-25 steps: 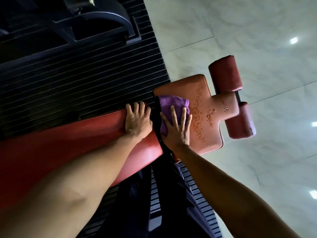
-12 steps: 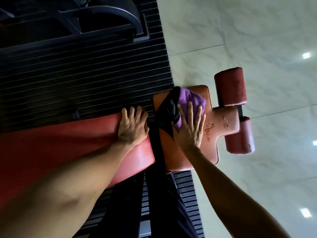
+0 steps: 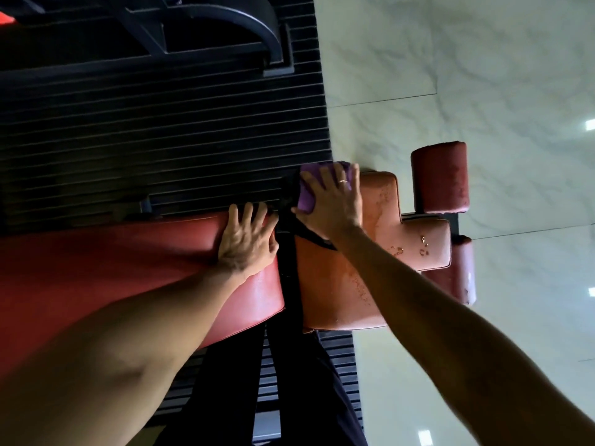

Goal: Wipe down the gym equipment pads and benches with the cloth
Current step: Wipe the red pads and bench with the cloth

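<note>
as right hand (image 3: 333, 206) presses cloth (image 3: 305, 198), left hand (image 3: 246, 244) flat

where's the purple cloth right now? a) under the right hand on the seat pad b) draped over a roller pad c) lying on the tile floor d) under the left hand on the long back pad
a: the purple cloth is pressed under the flat fingers of the right hand at the far edge of the seat pad, while the left hand rests bare on the long back pad.
</note>
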{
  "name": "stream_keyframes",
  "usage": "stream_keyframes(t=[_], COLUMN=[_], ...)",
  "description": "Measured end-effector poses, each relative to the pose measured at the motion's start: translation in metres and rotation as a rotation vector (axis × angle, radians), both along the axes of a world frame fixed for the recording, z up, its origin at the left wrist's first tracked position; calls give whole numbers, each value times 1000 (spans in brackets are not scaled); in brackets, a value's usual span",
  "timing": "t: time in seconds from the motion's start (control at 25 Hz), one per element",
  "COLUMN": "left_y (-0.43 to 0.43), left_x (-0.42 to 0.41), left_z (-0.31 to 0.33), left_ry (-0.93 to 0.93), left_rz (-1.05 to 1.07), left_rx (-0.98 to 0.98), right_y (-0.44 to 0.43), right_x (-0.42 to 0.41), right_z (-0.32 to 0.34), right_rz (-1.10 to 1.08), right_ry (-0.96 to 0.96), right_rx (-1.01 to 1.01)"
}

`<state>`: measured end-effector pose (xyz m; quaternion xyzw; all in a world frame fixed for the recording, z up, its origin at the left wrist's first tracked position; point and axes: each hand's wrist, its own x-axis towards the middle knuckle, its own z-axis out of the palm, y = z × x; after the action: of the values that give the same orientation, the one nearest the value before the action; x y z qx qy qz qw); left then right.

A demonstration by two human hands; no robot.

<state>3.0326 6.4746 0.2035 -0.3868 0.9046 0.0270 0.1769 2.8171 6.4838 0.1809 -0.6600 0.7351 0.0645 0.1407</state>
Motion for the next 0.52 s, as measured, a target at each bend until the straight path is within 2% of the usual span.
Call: stream_keyframes(t=[0.2, 0.36, 0.44, 0.52], left_y=[-1, -1, -1, -1], left_x=[-1, -1, -2, -3], left_z=[1, 2, 1, 2], left_ry=[-44, -57, -62, -59], left_rz=[1, -1, -5, -6], left_rx=[22, 13, 4, 6], right_y=[35, 24, 12, 9], right_x=[-77, -25, 12, 12], right_z=[14, 10, 5, 3], right_rz=[-161, -247, -234, -169], right_ry=[34, -16, -43, -69], right_rx=[-16, 38, 69, 54])
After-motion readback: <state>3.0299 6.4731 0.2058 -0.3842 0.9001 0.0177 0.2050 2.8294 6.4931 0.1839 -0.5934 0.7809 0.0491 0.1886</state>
